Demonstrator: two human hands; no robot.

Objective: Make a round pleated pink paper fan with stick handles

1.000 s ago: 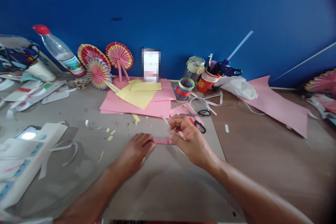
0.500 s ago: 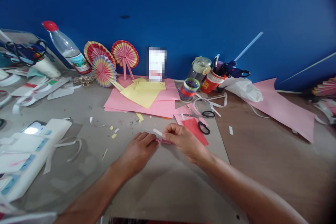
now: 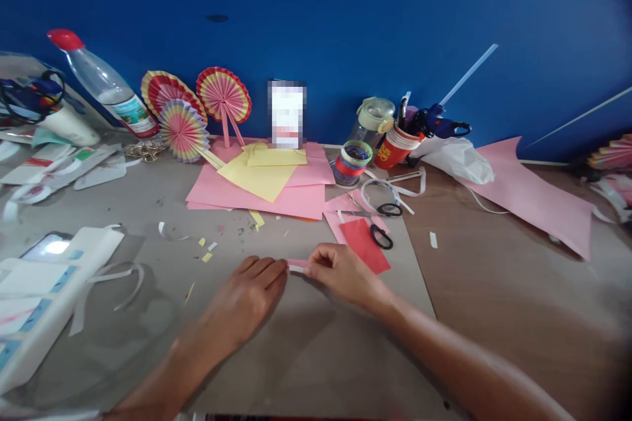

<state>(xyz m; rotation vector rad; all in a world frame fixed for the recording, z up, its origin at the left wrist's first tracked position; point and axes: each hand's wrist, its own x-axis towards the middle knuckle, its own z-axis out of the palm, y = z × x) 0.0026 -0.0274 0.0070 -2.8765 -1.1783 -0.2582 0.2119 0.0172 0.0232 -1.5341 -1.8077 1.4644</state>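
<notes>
Pink strip [image 3: 297, 262] lies on the worktop [image 3: 306, 368] between both hands, apparently steadied by the left hand [image 3: 254, 289], whose grip I cannot tell; the right hand [image 3: 340, 273] pinches a white strip [image 3: 296, 269] along it, perhaps keeping it aligned. Beyond that grip, rightward, the red cup [image 3: 390, 150] carries yellow lettering too small to read.

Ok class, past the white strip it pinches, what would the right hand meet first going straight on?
The right hand would probably meet the left hand across the white strip; depth is unclear.
</notes>
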